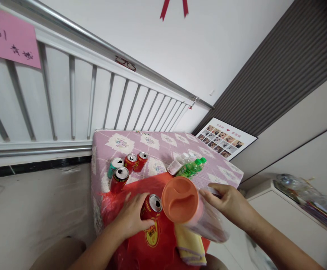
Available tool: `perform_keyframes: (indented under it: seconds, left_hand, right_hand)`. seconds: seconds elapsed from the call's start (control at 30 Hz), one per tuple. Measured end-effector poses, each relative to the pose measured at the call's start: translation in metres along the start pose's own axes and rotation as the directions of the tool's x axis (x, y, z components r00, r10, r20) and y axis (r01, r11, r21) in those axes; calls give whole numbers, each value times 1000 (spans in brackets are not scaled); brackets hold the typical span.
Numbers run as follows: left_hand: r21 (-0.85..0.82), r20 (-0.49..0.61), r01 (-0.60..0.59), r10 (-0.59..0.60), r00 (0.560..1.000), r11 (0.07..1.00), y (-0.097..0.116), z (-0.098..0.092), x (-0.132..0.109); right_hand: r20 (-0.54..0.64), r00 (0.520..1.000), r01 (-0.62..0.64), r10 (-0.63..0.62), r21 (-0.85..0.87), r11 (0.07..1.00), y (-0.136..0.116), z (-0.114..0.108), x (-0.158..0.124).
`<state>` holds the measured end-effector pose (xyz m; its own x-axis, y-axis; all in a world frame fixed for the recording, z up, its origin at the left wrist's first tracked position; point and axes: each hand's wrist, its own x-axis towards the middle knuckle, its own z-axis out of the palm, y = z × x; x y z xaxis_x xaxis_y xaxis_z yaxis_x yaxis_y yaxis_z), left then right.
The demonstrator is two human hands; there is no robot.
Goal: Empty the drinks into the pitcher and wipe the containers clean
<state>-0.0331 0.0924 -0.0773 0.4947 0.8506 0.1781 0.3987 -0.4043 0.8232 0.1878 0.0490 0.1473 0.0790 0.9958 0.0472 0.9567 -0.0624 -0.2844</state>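
Observation:
My left hand (129, 219) is wrapped round a red drink can (148, 210), its opened top facing up. My right hand (229, 204) grips the handle of a clear plastic pitcher with an orange lid (177, 202). The pitcher is tilted, with its lid toward the can and its blurred body stretching to the lower right. Whether liquid flows from it I cannot tell. Beneath both hands lies a red plastic sheet or bag (137, 245) with a yellow emblem. A folded yellow cloth (191, 245) rests on it, partly behind the pitcher.
Several opened cans, among them a red can (119, 180) and a teal can (114, 167), stand at the left of the flowered tablecloth (167, 140). Green bottles (190, 169) and clear bottles (177, 164) lie farther back. A white radiator (124, 101) borders the table.

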Motion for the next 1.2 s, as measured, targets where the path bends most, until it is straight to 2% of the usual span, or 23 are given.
perform_keyframes:
  seconds: [0.23,0.6,0.8,1.2]
  left_hand:
    - [-5,14,5,-5,1000,1000,4,-3,-2]
    - [-11,15,9,-8,1000,1000,3,-2,0]
    - [-9,37,12,-12,999,1000,3,-3,0]
    - [4,28,-4,4,1000,1000,1,-1,0]
  right_hand:
    - [-22,999,41,-41,8,999,4,1,0]
    - [5,1000,2,-2,1,1000,-1,-2,0]
    - [1,999,33,-33,-21,999,6,0,0]
    - [2,1000,29,-29,-3,1000,0,0,-1]
